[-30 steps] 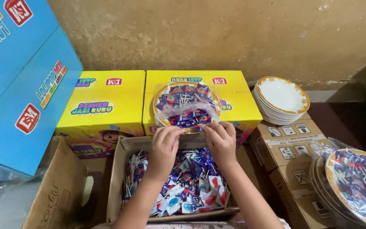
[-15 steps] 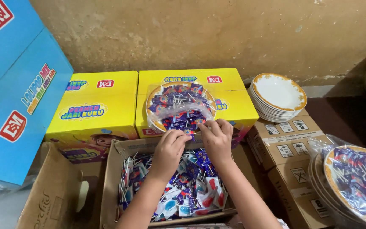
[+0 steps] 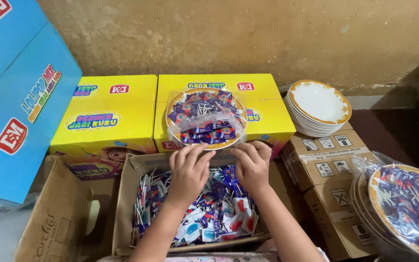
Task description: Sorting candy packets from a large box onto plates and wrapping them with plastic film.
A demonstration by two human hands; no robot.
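I see both hands at the near edge of the clear plastic bag (image 3: 204,127) wrapping the round candy-filled plate (image 3: 203,119) on the yellow carton (image 3: 267,114): left hand (image 3: 188,171) and right hand (image 3: 251,165) curl their fingers, seemingly pinching the film. Wrapping step, I judge; next calls for tucking it snugly.

Small stockroom or home packing corner, bare stained plaster wall (image 3: 248,34), yellow candy cartons (image 3: 170,109) just beyond the fingers, blue cartons (image 3: 15,97) stacked to their left, brown shipping boxes (image 3: 326,155) and stacked plates (image 3: 318,104) to their right
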